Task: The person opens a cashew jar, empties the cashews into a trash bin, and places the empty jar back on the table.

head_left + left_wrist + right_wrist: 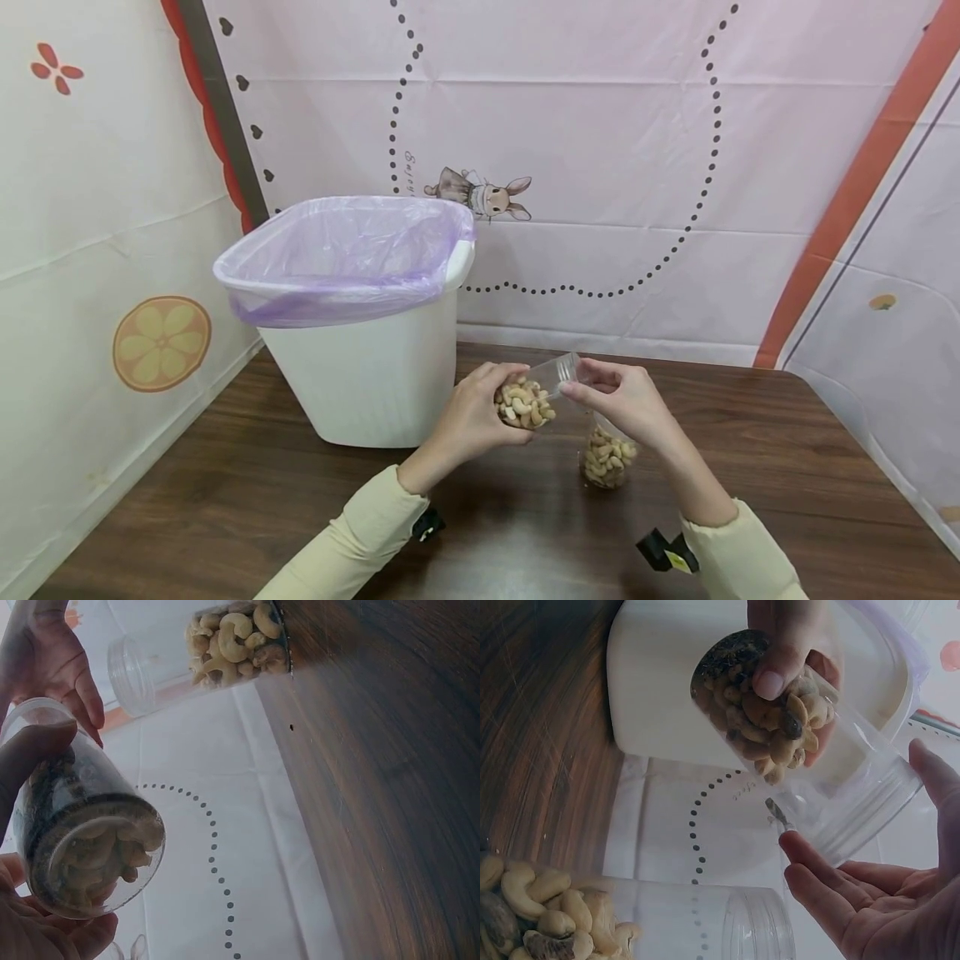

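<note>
My left hand (474,410) grips a clear plastic jar (557,373) around its lower half, tilted with its mouth toward the right. Cashews (523,406) fill that end, and small dark seeds (731,651) lie at its bottom in the right wrist view. Around the jar's mouth is my right hand (628,402), thumb at the rim and fingers fairly straight under the opening. A small dark striped seed (776,813) shows right at a right fingertip. Below the right hand, a second clear jar (607,457), partly filled with cashews, stands upright on the table.
A white bin (367,375) lined with a purple bag (337,310) stands on the table's left, close beside my left hand. Printed cloth (570,150) hangs behind and along both sides of the brown wooden table (750,450).
</note>
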Demonstrator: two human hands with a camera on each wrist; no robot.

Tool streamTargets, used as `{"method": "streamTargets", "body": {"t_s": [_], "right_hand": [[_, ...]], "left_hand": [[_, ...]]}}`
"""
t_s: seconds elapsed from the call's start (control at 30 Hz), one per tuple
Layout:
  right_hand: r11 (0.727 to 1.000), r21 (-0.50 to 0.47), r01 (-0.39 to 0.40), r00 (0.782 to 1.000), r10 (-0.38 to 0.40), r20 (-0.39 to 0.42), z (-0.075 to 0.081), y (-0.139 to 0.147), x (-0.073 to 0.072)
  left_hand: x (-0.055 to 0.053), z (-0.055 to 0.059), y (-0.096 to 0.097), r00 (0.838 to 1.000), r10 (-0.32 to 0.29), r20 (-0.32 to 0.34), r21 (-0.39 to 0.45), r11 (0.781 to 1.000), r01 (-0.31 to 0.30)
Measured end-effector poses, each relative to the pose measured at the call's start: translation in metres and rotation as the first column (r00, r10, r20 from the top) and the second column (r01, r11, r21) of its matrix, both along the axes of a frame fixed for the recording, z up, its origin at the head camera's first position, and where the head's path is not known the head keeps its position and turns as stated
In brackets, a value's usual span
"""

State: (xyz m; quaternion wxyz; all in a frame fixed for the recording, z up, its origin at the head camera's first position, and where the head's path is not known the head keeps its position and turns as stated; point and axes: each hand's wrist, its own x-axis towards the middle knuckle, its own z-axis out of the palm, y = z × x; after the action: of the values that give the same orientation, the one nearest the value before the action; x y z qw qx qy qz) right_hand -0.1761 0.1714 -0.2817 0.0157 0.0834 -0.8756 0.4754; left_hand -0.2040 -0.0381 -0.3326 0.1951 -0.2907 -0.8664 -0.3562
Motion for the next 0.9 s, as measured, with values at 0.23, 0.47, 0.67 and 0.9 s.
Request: {"method": "streamTargets", "body": {"t_s": [0.23, 0.47, 0.67, 0.9], "right_hand": [[0.999, -0.045, 0.005, 1.0, -0.005, -0.015, -0.0001, -0.0019, 0.0012], [0.997, -0.075, 0.006, 1.0, -0.008, -0.017, -0.0028, -0.002, 0.0012], [0.994, -0.11, -0.008, 0.999, 0.005, -0.032, -0.0057, -0.0003, 0.0002], [0.988, -0.147, -0.037, 0.999, 0.031, -0.04, -0.0097, 0.0015, -0.0018]], "left_hand": [[-0.001, 0.0025, -0.0006, 1.0, -0.011, 0.023, 0.023, 1.0, 0.011], [-0.0051, 0.0021, -0.0026, 0.999, -0.046, 0.005, 0.047, 0.998, 0.045], [-0.007, 0.0018, -0.0025, 0.997, -0.075, 0.016, 0.062, 0.995, 0.074], [-0.0074, 0.001, -0.0024, 0.995, -0.072, 0.07, 0.05, 0.996, 0.069]]}}
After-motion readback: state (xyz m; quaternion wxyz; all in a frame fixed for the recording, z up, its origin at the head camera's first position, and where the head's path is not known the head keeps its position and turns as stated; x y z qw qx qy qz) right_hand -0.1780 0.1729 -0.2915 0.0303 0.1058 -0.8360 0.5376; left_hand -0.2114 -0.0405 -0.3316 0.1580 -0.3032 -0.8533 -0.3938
